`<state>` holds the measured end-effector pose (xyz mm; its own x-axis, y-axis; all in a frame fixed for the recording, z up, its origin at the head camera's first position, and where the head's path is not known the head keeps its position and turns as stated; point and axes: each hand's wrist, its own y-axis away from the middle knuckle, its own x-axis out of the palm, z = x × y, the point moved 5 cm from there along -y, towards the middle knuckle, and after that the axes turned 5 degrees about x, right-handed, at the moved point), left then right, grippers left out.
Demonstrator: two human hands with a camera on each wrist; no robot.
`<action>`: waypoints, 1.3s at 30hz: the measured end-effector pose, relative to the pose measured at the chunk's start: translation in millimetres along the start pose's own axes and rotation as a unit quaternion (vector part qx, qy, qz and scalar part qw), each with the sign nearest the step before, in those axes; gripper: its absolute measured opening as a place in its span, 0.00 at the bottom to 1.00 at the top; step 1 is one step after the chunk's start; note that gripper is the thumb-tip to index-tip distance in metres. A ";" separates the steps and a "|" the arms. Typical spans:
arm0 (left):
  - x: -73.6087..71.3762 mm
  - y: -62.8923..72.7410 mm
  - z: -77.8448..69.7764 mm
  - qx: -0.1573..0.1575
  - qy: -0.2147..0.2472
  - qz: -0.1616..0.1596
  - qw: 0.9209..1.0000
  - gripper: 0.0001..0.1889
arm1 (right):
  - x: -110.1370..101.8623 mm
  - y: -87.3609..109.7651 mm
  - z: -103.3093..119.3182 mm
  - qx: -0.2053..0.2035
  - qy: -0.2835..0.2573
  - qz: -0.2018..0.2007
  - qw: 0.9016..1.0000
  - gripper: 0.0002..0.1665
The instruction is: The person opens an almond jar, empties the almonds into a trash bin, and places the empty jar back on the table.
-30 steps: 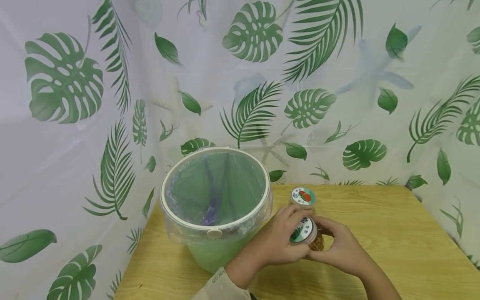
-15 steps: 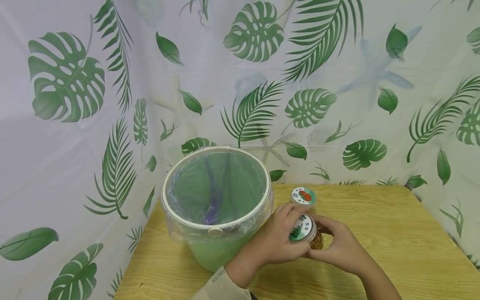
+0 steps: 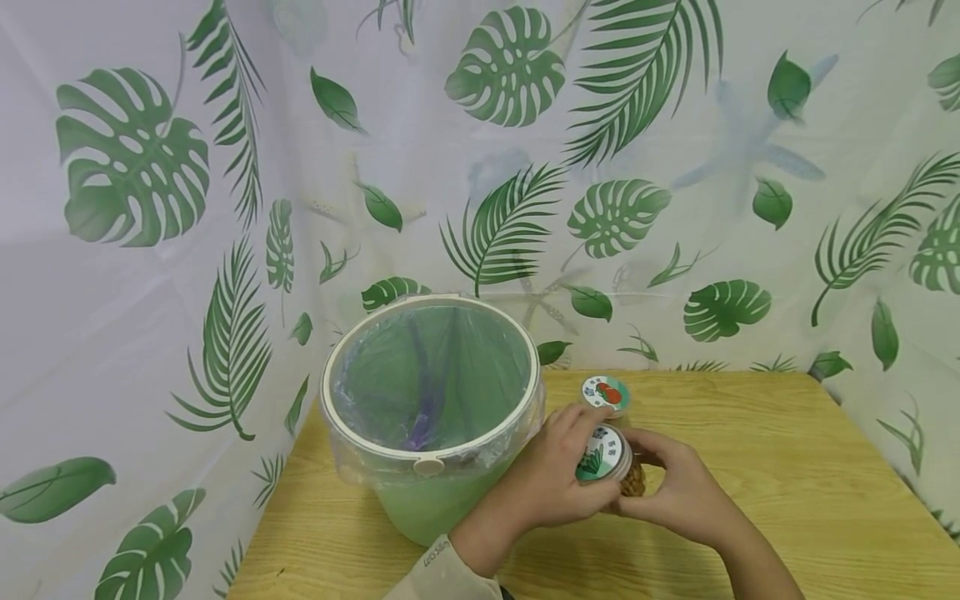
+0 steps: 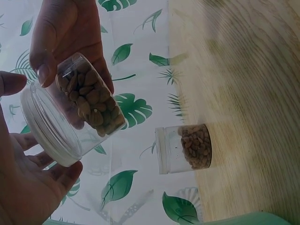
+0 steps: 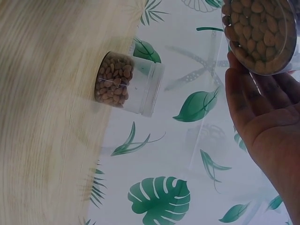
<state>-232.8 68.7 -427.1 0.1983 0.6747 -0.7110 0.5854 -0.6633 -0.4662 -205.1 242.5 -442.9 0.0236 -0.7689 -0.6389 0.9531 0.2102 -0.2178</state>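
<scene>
A clear plastic jar point(image 4: 93, 101), partly filled with brown almond-like nuts, is held tilted in both hands above the table. My left hand point(image 3: 558, 475) grips its lid point(image 3: 603, 454), which has a white and green label, with fingers and thumb spread round the rim. Around the jar's body curls my right hand point(image 3: 682, 496), thumb on the near side. The lid is on the jar in the left wrist view. From the right wrist camera, the jar's base faces me, packed with nuts point(image 5: 258, 33). Behind the hands stands a second jar point(image 5: 115, 82) of similar nuts, its lid showing red fruit.
To the left stands a green bucket point(image 3: 442, 500) with a white rim, lined with a clear bag that has a purple strip inside. It sits close beside my left forearm. The wooden table point(image 3: 787, 467) meets a leaf-patterned curtain point(image 3: 652, 108) at the back and left.
The held jar has tipped slightly, so its lid label faces up a little more and sits a bit higher. Both hands keep their grip; the second jar and bucket stay put.
</scene>
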 end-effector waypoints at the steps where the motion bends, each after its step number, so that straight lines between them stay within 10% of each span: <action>1: 0.0 -0.1 0.0 0.004 0.002 0.000 1.000 0.39 | 0.2 0.1 -0.3 -0.001 0.000 0.000 1.000 0.41; 17: 3.0 0.9 -2.0 0.046 0.020 0.016 0.999 0.39 | 1.2 3.5 -0.5 -0.006 -0.010 0.002 1.000 0.43; 39: 4.5 2.3 3.7 -0.004 0.000 0.000 1.000 0.33 | -0.3 3.9 -2.5 0.004 -0.011 0.003 1.000 0.42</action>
<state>-233.5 68.9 -433.3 0.1980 0.6747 -0.7111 0.5915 -0.6607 -0.4622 -202.1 245.1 -445.4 0.0364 -0.7809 -0.6236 0.9551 0.2108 -0.2082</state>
